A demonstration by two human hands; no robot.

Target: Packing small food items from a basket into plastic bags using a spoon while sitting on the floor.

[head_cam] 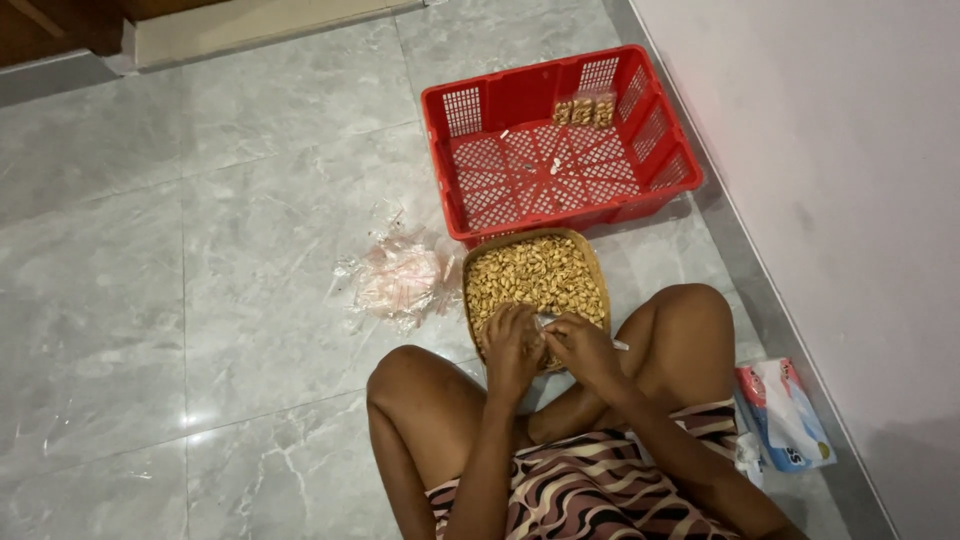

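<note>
Small clear bag [545, 321], pinched between both hands at the near rim of the woven tray [590, 262]. Tray set on grey marble floor [200, 250], between the knees, filled with pale tan nuts [535, 275] (kind not discernible at this size). Left hand [513, 350] curled, fingertips closed on the left part of the bag. Right hand [583, 348] likewise clenched on the bag's right part, with a thin pale sliver [620, 345] poking out at its right side; cannot tell whether bag edge or a separate item. Both hands touching each other, knuckles up, hovering just above the nuts at the tray's near end.

Far of the tray, touching or just beside its far rim: red plastic crate [470, 110] with lattice walls and floor. Inside, at the far right corner, a short row of small filled packets [584, 110]; a few white scraps on the crate floor.

Left of the tray, near it: crumpled heap of clear plastic bags [400, 278] with a pinkish tint, lying flat on the floor.

Right, near the pale wall [850, 150]: soft tissue pack [785, 415], blue, white and red, just beside the right thigh.
</note>
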